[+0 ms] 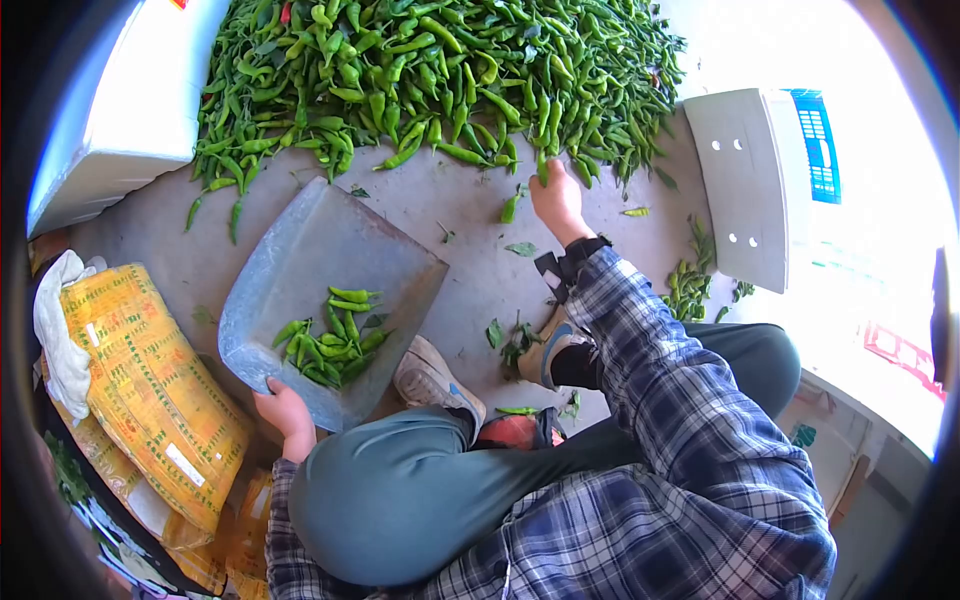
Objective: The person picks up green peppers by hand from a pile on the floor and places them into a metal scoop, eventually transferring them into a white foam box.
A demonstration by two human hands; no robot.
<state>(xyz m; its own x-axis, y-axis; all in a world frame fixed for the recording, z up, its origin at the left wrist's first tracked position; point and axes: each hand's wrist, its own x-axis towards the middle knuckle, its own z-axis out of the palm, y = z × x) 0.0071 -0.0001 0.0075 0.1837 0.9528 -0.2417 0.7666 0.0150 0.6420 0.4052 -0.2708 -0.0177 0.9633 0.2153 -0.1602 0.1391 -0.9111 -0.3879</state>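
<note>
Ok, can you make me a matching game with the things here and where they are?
Things:
1. metal scoop
2. right hand
3. white cloth
4. left hand

Places:
A. lying on the yellow sacks
B. reaching into the edge of the big pepper pile
C. gripping the near edge of the metal scoop
D. carrying a small heap of green peppers

Pairs: 1-D, 2-B, 3-A, 4-C

light: bright daylight | glare: right side blown out (white) | edges: fisheye, dark vignette | focus: sharp
</note>
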